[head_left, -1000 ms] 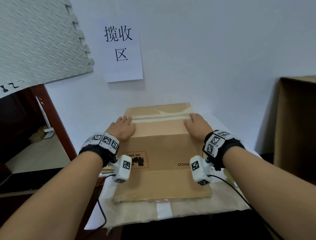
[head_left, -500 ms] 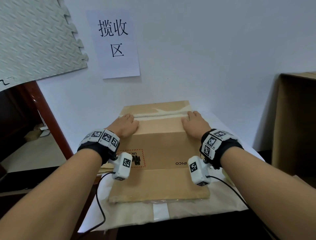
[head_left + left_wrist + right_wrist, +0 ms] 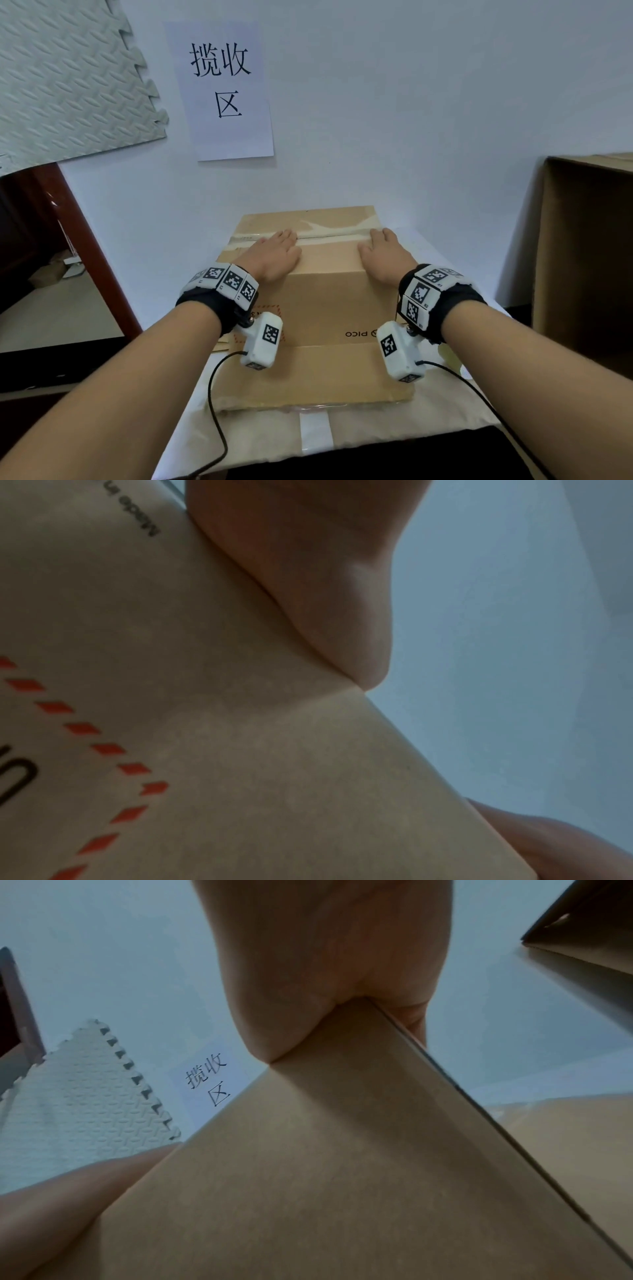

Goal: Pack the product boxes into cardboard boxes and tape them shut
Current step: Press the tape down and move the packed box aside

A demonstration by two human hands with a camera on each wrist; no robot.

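Observation:
A closed brown cardboard box (image 3: pixel 325 301) with "PICO" printed on its near side stands on the table. A strip of clear tape (image 3: pixel 335 233) runs along its top seam. My left hand (image 3: pixel 274 253) lies flat on the left of the top, fingertips at the tape. My right hand (image 3: pixel 385 255) lies flat on the right of the top, fingers straight. In the left wrist view the heel of the palm (image 3: pixel 325 574) presses on the box edge (image 3: pixel 240 750). The right wrist view shows the palm (image 3: pixel 325 961) on the box corner (image 3: pixel 308 1177). No product boxes are visible.
A tall open cardboard box (image 3: pixel 589 257) stands at the right. The table (image 3: pixel 445 428) is covered in pale paper and meets the wall just behind the box. A paper sign (image 3: pixel 226 89) and a foam mat (image 3: pixel 61 75) hang on the wall; a dark red post (image 3: pixel 92 257) stands at left.
My left hand has slid a little inward over the box top. The right hand stays in place, and the view has tilted slightly.

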